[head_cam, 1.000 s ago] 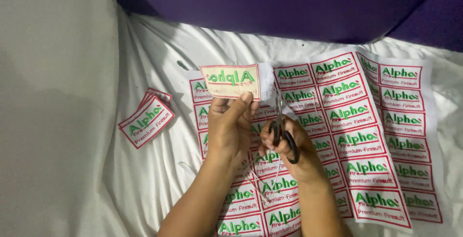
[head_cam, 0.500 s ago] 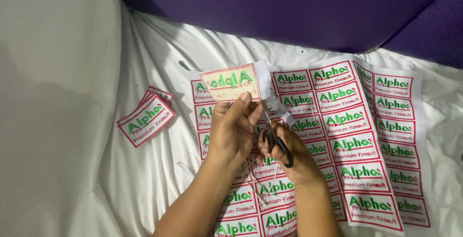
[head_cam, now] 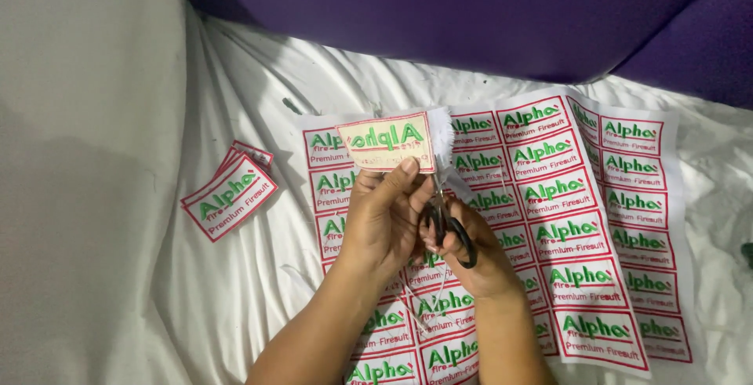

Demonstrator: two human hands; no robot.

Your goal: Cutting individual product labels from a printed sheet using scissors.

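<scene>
Above a white sheet of embroidered patches (head_cam: pixel 596 220), our left hand (head_cam: pixel 384 212) now holds one patch (head_cam: pixel 387 142) tilted flatter while our right hand (head_cam: pixel 471 252), gripping black scissors (head_cam: pixel 449 224), trims its fuzzy right edge.

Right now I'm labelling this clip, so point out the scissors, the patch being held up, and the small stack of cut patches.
scissors (head_cam: pixel 455 232), head view, on the black handle loop.
held patch (head_cam: pixel 386 142), head view, middle of its reversed back side.
stack of cut patches (head_cam: pixel 229 197), head view, centre of the top patch.
</scene>
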